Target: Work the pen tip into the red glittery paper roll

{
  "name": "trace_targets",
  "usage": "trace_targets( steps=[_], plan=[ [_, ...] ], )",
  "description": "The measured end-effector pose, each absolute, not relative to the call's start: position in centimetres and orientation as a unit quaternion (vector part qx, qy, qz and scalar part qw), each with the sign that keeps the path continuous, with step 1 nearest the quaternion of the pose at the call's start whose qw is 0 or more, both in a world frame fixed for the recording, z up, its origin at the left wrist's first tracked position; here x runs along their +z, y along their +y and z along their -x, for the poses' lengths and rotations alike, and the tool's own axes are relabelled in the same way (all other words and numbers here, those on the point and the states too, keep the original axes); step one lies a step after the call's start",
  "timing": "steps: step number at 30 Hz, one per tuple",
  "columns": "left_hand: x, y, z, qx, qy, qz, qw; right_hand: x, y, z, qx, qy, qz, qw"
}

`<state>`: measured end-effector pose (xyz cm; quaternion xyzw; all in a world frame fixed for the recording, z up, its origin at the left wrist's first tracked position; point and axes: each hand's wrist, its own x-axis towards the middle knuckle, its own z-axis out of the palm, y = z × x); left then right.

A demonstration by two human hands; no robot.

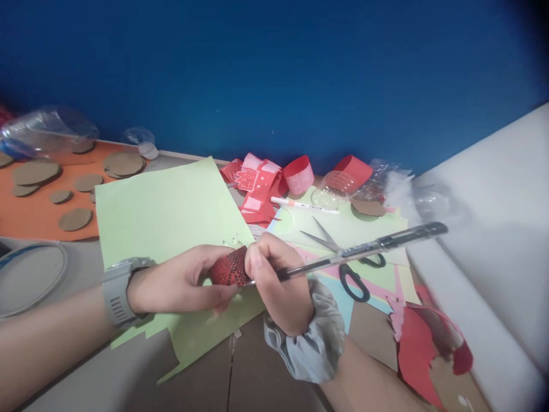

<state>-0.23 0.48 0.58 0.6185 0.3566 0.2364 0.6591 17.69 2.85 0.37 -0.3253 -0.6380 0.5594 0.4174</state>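
Observation:
My left hand point(189, 280), with a grey watch on its wrist, grips a red and black patterned roll point(230, 268), its thumb and fingers around the side. My right hand point(278, 274), with a grey scrunchie at the wrist, is closed around a black and clear pen point(364, 250). The pen's tip end points left, close to the roll, and its capped end sticks out to the right. Both hands are side by side above a light green sheet point(167, 212) with a cut, jagged lower edge.
Open scissors point(354, 283) lie on coloured papers at the right. Behind are red paper pieces point(266, 189), a white marker point(304, 206) and clear plastic cups. Cardboard discs point(75, 219) rest on orange paper point(17, 212) at the left. A ring point(64, 274) lies nearer. Red paper point(416, 343) is lower right.

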Motion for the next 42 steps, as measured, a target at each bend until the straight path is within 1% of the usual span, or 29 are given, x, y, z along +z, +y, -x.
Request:
trace_targets(
  steps=[6,11,17,30,42],
  plan=[
    [0.51,0.93,0.51,0.22,0.316,-0.576,0.721,0.08,2.29,-17.92,0.563,-0.642,0.295,0.429],
    [0.89,1.03,0.53,0.226,0.305,-0.545,0.748,0.26,2.3,-17.74,0.551,-0.639,0.307,0.441],
    [0.87,1.35,0.72,0.191,0.327,-0.541,0.751,0.52,2.35,-17.73,0.56,-0.642,0.311,0.422],
    [1.21,1.35,0.66,0.193,0.332,-0.557,0.736,0.23,2.53,-17.6,0.544,-0.644,0.292,0.451],
    [1.02,1.04,0.79,0.206,0.32,-0.545,0.747,0.42,2.89,-17.98,0.567,-0.653,0.284,0.415]
  ],
)
